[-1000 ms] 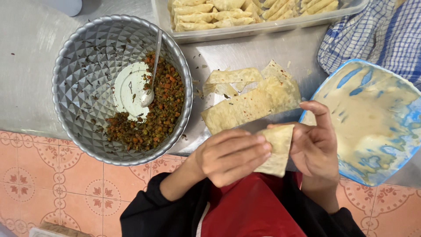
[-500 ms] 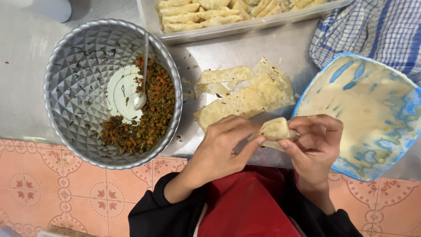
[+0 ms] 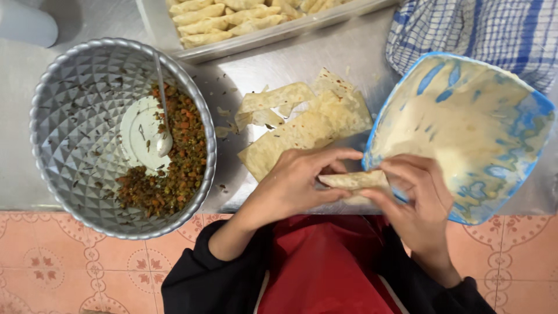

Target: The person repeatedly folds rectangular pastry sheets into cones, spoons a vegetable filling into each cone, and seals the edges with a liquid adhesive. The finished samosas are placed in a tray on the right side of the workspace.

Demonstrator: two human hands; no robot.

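Note:
Both my hands hold a folded pastry wrapper (image 3: 356, 180) just above the near edge of the steel counter (image 3: 325, 55). My left hand (image 3: 296, 183) grips its left end with thumb and fingers. My right hand (image 3: 415, 195) pinches its right end, close to the rim of a blue bowl (image 3: 514, 192) smeared with pale paste. A stack of flat pastry sheets (image 3: 305, 119) lies on the counter just beyond my hands.
A patterned metal bowl (image 3: 75, 157) at the left holds chopped vegetable filling (image 3: 171, 168) and a spoon (image 3: 163, 125). A clear tray of folded pastries (image 3: 256, 17) stands at the back. A blue checked cloth (image 3: 482, 29) lies at the back right. Orange tiled floor (image 3: 70, 261) shows below.
The wrapper has been folded from a hanging strip into a compact flat parcel, and both hands have closed in on it, shifting slightly right toward the blue bowl.

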